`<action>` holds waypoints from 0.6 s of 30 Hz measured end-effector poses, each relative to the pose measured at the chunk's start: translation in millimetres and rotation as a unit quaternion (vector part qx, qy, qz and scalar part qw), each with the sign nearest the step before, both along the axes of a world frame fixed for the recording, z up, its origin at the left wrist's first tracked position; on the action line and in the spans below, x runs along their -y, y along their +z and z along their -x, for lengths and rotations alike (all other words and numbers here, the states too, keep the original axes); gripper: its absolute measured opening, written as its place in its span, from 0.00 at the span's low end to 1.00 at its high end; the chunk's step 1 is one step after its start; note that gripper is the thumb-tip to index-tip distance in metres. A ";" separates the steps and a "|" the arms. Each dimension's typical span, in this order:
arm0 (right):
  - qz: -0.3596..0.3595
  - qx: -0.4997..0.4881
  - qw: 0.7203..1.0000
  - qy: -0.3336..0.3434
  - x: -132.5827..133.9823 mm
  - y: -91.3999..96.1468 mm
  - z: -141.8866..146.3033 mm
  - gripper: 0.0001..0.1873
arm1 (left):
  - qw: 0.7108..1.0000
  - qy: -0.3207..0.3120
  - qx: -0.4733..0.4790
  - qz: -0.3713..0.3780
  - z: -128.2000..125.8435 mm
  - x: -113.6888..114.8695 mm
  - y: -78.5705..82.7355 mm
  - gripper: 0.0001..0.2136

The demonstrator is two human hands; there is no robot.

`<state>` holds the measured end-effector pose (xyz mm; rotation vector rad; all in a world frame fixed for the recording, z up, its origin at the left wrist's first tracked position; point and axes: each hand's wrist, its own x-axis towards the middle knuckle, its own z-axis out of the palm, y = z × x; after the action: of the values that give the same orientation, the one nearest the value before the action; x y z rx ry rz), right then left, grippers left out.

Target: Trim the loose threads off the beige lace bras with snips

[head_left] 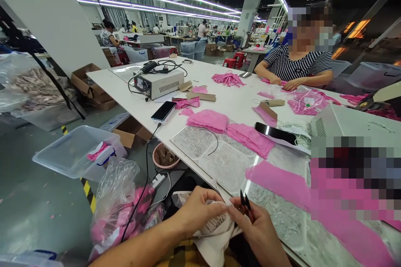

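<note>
Near my lap, beside the table edge, both hands pinch a piece of cream fabric (213, 248) with a lacy, gathered patch. My left hand (196, 212) grips its upper edge between thumb and fingers. Close by, my right hand (261, 227) pinches the same cloth with thumb and forefinger. Black thread snips (246, 202) are tucked in my right hand, their two pointed blades sticking up apart. Part of the cloth hangs below my hands, and some of it is hidden behind them.
The white table (147, 119) carries stacked pink fabric pieces (208, 121), a long pink strip (278, 181), a phone (163, 110), another phone (275, 132) and a metal control box (164, 83). A person (294, 66) works opposite. Left stand a clear bin (72, 152) and a pink basket (166, 166).
</note>
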<state>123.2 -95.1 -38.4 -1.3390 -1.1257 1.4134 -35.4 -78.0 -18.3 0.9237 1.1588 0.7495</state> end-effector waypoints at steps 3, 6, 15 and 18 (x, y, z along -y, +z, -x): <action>0.084 -0.108 0.991 -0.008 -1.5 -11.5 -1.4 0.18 | 0.996 0.007 0.082 0.045 0.5 0.1 -1.1 0.15; 0.132 -0.176 0.975 -0.019 -2.0 -20.3 -0.6 0.17 | 0.989 0.022 0.122 0.078 1.5 0.5 -3.7 0.17; 0.065 -0.135 0.989 0.009 -3.8 -8.7 1.0 0.20 | 0.995 0.019 0.076 0.063 0.5 2.0 -6.1 0.14; -0.004 -0.033 0.999 0.014 -5.2 0.1 0.2 0.17 | 0.999 0.013 0.018 0.036 -0.3 1.8 -4.9 0.11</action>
<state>123.0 -89.9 -38.3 -1.2667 -1.1102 1.4615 -35.1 -79.8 -23.3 0.8333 1.1604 0.7378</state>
